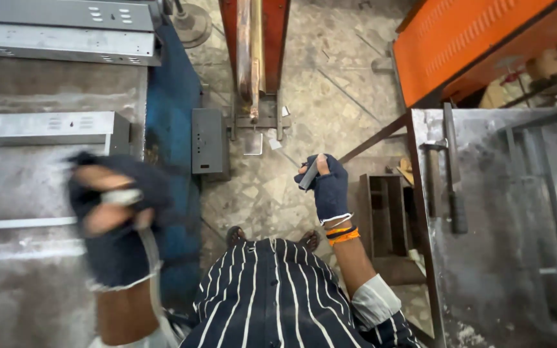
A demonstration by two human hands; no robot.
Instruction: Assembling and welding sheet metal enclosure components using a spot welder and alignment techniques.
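We stand between two steel surfaces, and we place everything from the grey steel tabletop on our right. Left of it, across the stone floor, lies a second steel tabletop bearing long grey sheet-metal channels. An orange machine housing sits beyond the right tabletop's far edge, and a hammer lies on that tabletop near its left edge.

Our right hand, in a dark fingerless glove, hangs over the floor just left of that tabletop. Its fingers are curled closed around a small flat grey metal piece, which sticks out tilted between thumb and forefinger, the lower end hidden in the palm.

Our left hand, gloved too, is far to the left over the other tabletop and blurred; something pale lies across its fingers, but we cannot tell whether they grip it.

To handle the piece well, we judge it wise to pinch it by its flat faces and keep bare fingertips off its cut edges.
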